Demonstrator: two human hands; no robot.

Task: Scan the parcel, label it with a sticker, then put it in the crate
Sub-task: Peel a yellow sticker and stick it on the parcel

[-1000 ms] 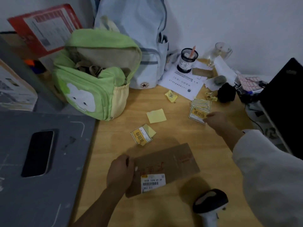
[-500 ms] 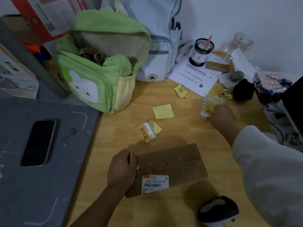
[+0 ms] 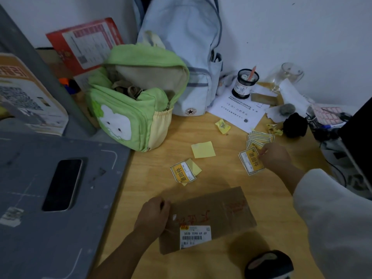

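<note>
I am looking down at a light wooden desk (image 3: 201, 127) where my left hand (image 3: 153, 217) is pressing on the left end of a flat brown cardboard parcel (image 3: 211, 216), fingers curled together over its edge; the parcel is lying near the front of the desk with a white barcode label (image 3: 195, 236) facing up. My right hand (image 3: 275, 156) is pinching a yellow and white sticker (image 3: 251, 162), thumb and fingers closed on its right edge, just in front of a fanned stack of matching stickers (image 3: 260, 137). A green fabric backpack with a white cartoon face (image 3: 128, 115) is standing open at the back left, holding crumpled brown material I cannot identify. A black mesh pen cup (image 3: 244, 82) behind is holding a pink pencil. A black handheld scanner (image 3: 268, 264) is sitting at the front edge, just right of the parcel. Bare wood is showing between parcel and sticker stack. A grey surface with a dark phone (image 3: 62, 184) is bordering the desk's left edge.
</note>
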